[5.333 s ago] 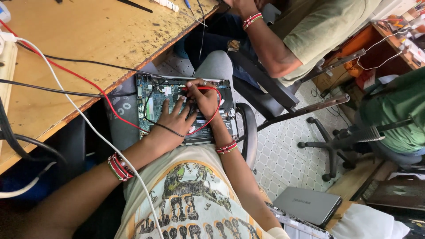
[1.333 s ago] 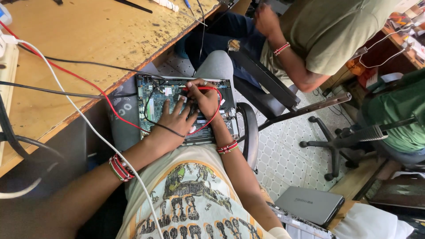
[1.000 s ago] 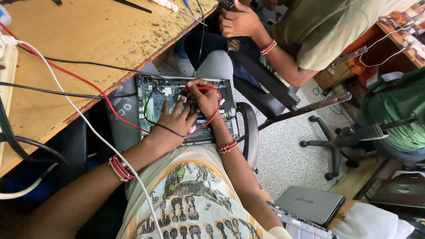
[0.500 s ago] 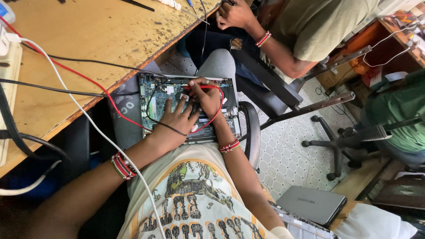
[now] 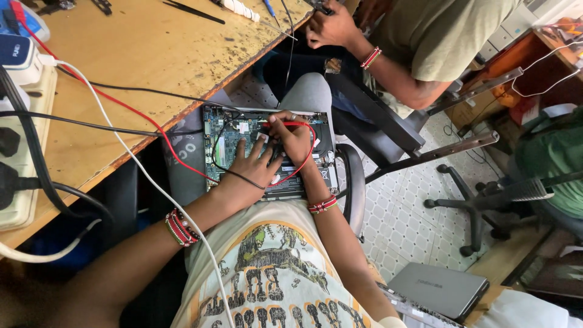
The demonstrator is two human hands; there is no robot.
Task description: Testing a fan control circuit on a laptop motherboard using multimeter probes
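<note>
The opened laptop [image 5: 267,152] lies on the person's lap with its bottom cover already off, so the green circuit board is bare; it sits just beside the near edge of the wooden workbench [image 5: 139,67]. Both hands are on the board, touching each other: the left hand [image 5: 252,169] lies flat with its fingers spread, gripping nothing, while the right hand [image 5: 293,138] is curled, seemingly pinching the tip of the red lead [image 5: 130,109], though what its fingertips press on is hidden. I judge the work to be mid-way: the case is open and probing is under way, while closing up remains. A black lead [image 5: 109,126] and a white cable [image 5: 139,176] cross the scarred bench. At the far end, 1 co-worker's hand [image 5: 328,27] works; a closed grey laptop [image 5: 438,290] lies near right, above tiled floor.
</note>
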